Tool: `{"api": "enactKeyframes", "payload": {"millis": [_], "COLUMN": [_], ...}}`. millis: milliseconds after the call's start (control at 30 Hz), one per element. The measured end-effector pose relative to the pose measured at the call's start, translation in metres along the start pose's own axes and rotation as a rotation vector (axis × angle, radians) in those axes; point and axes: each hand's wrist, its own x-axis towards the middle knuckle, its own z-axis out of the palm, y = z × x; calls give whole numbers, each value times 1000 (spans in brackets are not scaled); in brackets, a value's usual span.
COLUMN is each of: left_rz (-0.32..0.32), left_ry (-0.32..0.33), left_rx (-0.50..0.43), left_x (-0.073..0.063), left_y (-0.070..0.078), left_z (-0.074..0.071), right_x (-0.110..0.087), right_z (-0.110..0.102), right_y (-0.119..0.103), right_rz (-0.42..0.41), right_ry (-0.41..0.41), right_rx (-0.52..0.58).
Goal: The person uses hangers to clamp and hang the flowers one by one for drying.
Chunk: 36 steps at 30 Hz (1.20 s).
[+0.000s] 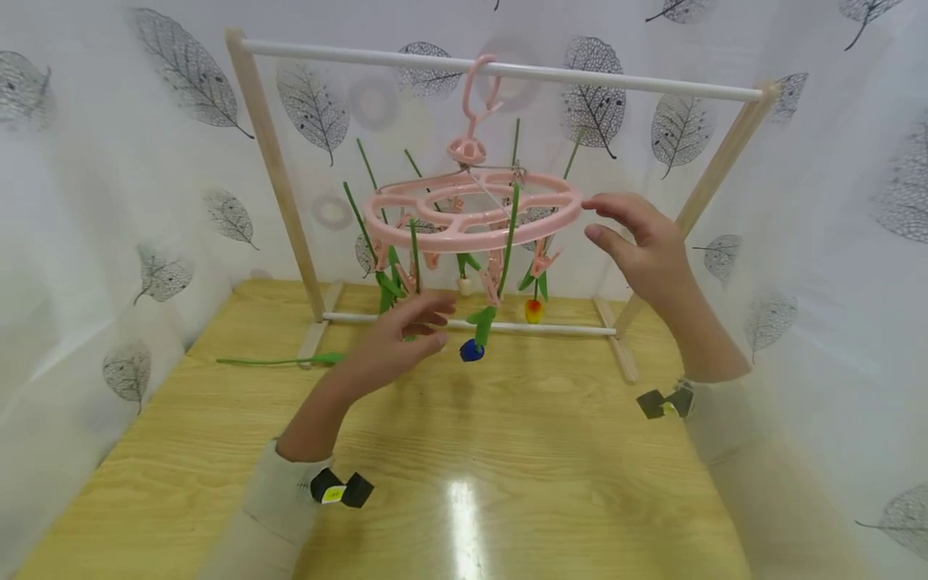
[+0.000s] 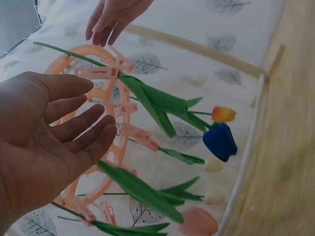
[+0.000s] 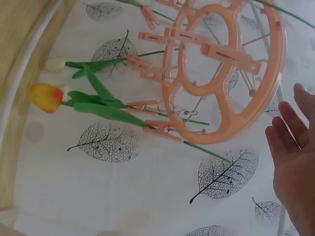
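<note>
A round pink clip hanger (image 1: 464,240) hangs by its hook from a white rod, with several artificial tulips clipped upside down around it. Among these are a blue tulip (image 1: 472,350) at the front, a yellow-red tulip (image 1: 533,312) at the right, and a pink tulip (image 2: 198,222) in the left wrist view. My left hand (image 1: 406,346) hovers before the hanger's front left, fingers loosely bent and holding nothing. Beside the ring's right edge is my right hand (image 1: 645,250), also holding nothing; the right wrist view shows a gap between its fingers and the ring.
The wooden stand has a white top rod (image 1: 348,55), a lower white rod (image 1: 565,329) and two uprights. Another green stem (image 1: 275,362) lies on the wood-grain table (image 1: 464,435), its right end hidden by my left hand. A leaf-print curtain (image 1: 94,242) surrounds the table.
</note>
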Motion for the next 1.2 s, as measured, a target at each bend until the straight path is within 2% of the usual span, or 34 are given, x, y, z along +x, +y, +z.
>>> {"api": "enactKeyframes", "payload": {"millis": [167, 300, 500, 667, 833, 1000, 1100, 1200], "left_rz": [-103, -184, -235, -309, -355, -399, -416, -402], "left_ry": [33, 48, 56, 42, 6, -22, -26, -29], "left_rx": [69, 135, 262, 350, 404, 410, 392, 392], "left_x": [-25, -48, -74, -89, -100, -106, -105, -103], "left_y": [-21, -54, -102, -128, -153, -166, -168, -171], "left_z": [-19, -45, -88, -123, -150, -163, -163, -160], "right_x": [18, 30, 42, 47, 49, 48, 46, 45], "right_z": [-11, -14, -13, -10, -8, -7, -6, -6], "right_y": [12, 16, 16, 17, 16, 16, 17, 19], "right_rz": [5, 43, 120, 150, 170, 170, 177, 175], "right_ry": [-116, -197, -289, -354, -373, -378, -375, -372], "right_rx": [-92, -118, -26, 44, 61, 56, 63, 52]}}
